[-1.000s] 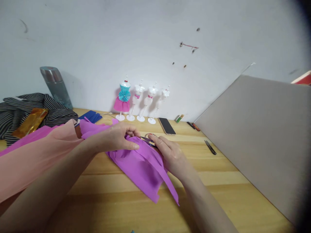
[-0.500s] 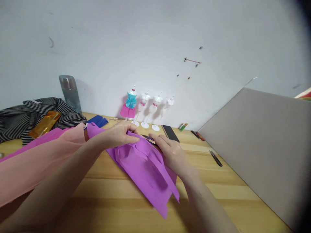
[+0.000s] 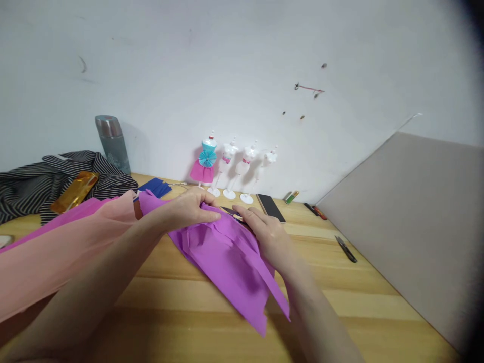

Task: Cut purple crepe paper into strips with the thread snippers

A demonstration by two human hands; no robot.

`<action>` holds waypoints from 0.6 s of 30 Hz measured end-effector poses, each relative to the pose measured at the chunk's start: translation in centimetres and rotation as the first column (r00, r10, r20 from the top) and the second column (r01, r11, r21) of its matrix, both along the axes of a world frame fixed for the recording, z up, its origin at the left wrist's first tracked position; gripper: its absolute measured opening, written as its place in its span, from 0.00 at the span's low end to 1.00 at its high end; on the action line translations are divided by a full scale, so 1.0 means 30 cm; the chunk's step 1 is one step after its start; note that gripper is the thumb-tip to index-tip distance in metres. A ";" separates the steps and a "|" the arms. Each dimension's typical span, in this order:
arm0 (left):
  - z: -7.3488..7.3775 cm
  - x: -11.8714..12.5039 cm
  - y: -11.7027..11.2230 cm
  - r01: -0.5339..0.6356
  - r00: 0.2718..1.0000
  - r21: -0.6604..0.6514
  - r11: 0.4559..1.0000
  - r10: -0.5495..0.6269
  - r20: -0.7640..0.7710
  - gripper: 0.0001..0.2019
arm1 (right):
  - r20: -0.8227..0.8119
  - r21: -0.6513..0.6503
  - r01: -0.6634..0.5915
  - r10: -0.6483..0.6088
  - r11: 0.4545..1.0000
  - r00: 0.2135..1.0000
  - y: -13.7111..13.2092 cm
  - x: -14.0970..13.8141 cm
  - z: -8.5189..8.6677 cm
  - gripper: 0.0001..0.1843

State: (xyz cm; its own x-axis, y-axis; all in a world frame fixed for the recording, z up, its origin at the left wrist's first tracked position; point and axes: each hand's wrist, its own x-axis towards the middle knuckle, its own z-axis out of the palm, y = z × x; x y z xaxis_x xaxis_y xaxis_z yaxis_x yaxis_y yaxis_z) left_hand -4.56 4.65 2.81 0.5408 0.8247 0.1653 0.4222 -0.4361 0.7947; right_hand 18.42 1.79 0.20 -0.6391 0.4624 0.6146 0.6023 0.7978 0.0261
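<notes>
My left hand (image 3: 189,207) pinches the upper edge of a thin purple sheet (image 3: 227,282) that looks like crepe paper. Wrinkled and folded near the top, the sheet hangs toward me, with a narrow strip along its right side. My right hand (image 3: 270,239) is closed on scissors (image 3: 229,210). Their dark blades point left at the sheet's top edge, close to my left fingertips; the handles are mostly hidden by the hand. A peach sheet (image 3: 75,242) lies under and beside my left forearm.
Several small white mannequins stand along the wall, one in a pink skirt (image 3: 202,173). At the left are a flask (image 3: 115,143), striped cloth (image 3: 22,186), a gold packet (image 3: 75,191) and blue pieces (image 3: 156,187). Rightward lie a phone (image 3: 270,207), a knife (image 3: 346,249) and a grey panel (image 3: 416,212).
The view has turned slightly, so the background sits a little farther right or left of before by small amounts. My hands, the scissors and the purple sheet keep nearly the same arrangement.
</notes>
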 end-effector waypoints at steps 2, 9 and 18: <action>-0.006 0.004 0.003 0.002 1.000 0.021 1.000 -0.002 -0.006 0.07 | 0.004 0.007 -0.005 0.005 1.000 1.000 -0.001 0.004 -0.001 0.21; -0.007 0.017 -0.005 0.019 1.000 0.035 0.999 -0.019 -0.011 0.09 | 0.052 0.031 -0.016 0.014 0.999 0.999 0.001 0.024 -0.003 0.20; 0.019 -0.003 -0.007 -0.029 0.999 0.010 1.000 0.029 -0.024 0.14 | 0.004 0.046 -0.013 0.013 0.999 1.000 0.000 0.035 0.001 0.18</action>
State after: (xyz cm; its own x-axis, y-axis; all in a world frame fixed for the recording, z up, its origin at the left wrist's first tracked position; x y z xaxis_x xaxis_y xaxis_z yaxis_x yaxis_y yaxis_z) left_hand -4.66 4.44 3.36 0.5207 0.8386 0.1604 0.4538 -0.4310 0.7799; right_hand 19.46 1.78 0.22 -0.6474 0.4254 0.6324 0.5916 0.8036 0.0651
